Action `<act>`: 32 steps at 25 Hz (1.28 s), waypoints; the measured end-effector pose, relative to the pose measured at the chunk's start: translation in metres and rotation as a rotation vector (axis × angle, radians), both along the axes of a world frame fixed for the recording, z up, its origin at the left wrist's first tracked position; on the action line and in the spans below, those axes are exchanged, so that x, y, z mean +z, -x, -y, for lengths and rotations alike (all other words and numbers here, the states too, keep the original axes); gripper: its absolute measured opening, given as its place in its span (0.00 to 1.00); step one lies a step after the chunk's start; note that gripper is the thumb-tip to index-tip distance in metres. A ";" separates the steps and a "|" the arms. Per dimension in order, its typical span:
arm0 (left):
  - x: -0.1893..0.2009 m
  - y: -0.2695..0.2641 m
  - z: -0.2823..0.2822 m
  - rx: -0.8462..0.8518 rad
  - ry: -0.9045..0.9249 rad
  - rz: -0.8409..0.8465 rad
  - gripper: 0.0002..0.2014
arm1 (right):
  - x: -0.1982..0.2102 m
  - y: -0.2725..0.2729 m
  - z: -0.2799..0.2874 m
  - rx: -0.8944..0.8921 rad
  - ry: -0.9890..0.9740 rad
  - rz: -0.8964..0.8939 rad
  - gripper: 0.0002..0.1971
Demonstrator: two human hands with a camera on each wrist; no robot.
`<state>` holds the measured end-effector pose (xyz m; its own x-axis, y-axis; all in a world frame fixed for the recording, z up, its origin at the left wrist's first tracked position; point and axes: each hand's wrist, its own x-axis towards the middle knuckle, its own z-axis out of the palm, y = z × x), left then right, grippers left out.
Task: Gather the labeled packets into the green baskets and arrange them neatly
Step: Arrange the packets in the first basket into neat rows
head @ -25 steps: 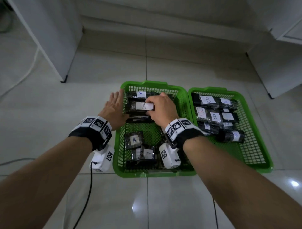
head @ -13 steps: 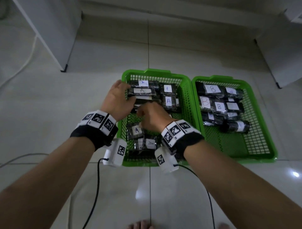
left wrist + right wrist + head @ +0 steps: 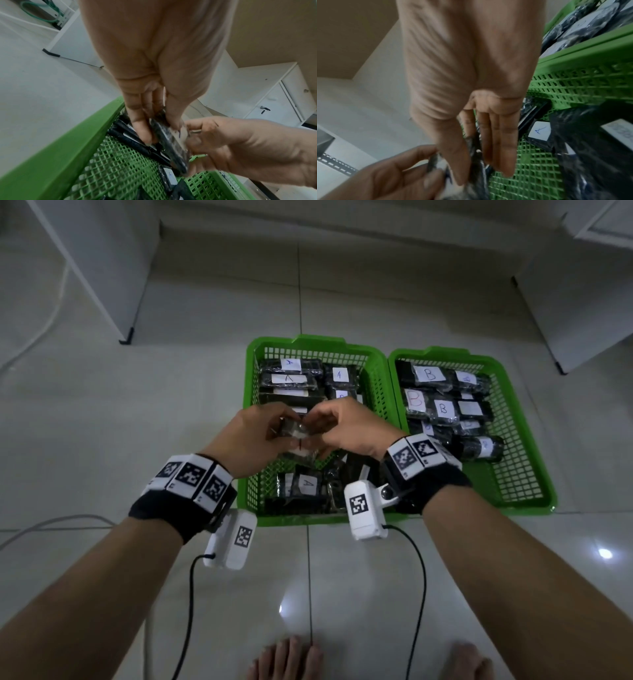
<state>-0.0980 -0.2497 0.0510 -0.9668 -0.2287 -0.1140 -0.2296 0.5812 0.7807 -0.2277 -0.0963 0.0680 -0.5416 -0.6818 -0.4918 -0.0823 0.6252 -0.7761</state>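
Green plastic mesh fills most of what I see: two baskets sit side by side on the pale tiled floor [image 3: 144,412], touching along their long rims. In the left basket [image 3: 251,419] dark packets with white "A" labels are stacked at the far end [image 3: 291,378], and a few more lie loose at the near end, one showing its "A" label face up [image 3: 306,484]. The right basket [image 3: 520,419] holds the "B" packets [image 3: 430,386], packed in rows toward its far end, with one rolled dark packet [image 3: 479,448] lying nearer to me. My left hand [image 3: 255,436] and my right hand [image 3: 349,428] meet above the middle of the left basket, both clamped on one dark packet [image 3: 296,436] held between them, clear of the mesh floor. From the left wrist view I see my left thumb and fingers [image 3: 140,129] pinching the packet's upper end while the right hand grips its lower side. The right wrist view is blurred, but it shows my right fingers [image 3: 503,143] lying along the packet and the left hand pinching its edge. A white cabinet [image 3: 99,265] stands at the far left, another [image 3: 582,289] at the far right, and my bare feet [image 3: 287,659] show at the bottom edge.
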 end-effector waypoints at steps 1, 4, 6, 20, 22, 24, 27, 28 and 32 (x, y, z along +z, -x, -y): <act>0.000 -0.001 0.001 0.029 -0.007 -0.007 0.15 | -0.003 -0.001 -0.003 -0.003 -0.046 -0.050 0.17; 0.000 -0.005 0.006 0.134 0.046 -0.033 0.14 | -0.019 -0.009 0.000 0.176 -0.305 -0.213 0.15; -0.001 -0.008 0.013 0.201 0.053 -0.061 0.13 | -0.029 -0.022 0.011 0.394 -0.446 -0.241 0.17; -0.003 0.009 0.024 0.159 0.094 -0.074 0.17 | -0.006 -0.001 -0.017 -0.191 -0.142 -0.057 0.10; -0.004 0.017 0.018 0.048 0.178 -0.064 0.17 | -0.003 0.007 -0.028 -0.362 -0.041 0.060 0.15; -0.007 0.030 0.014 -0.051 0.295 0.013 0.16 | -0.002 0.013 -0.033 -0.468 0.039 0.200 0.18; -0.009 0.046 0.010 -0.152 0.524 0.180 0.14 | -0.005 0.014 -0.031 -0.502 -0.033 0.103 0.08; -0.009 0.048 0.009 -0.183 0.589 0.221 0.14 | -0.008 0.014 -0.027 -0.479 -0.100 0.011 0.06; -0.006 0.049 0.003 -0.248 0.744 0.233 0.14 | -0.021 0.020 -0.012 -0.488 -0.209 -0.011 0.08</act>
<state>-0.1465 -0.2527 0.0451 -0.9694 -0.1064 -0.2214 -0.1351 0.9837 0.1187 -0.2478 -0.0843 0.0474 -0.7771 -0.2373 -0.5829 0.2498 0.7338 -0.6317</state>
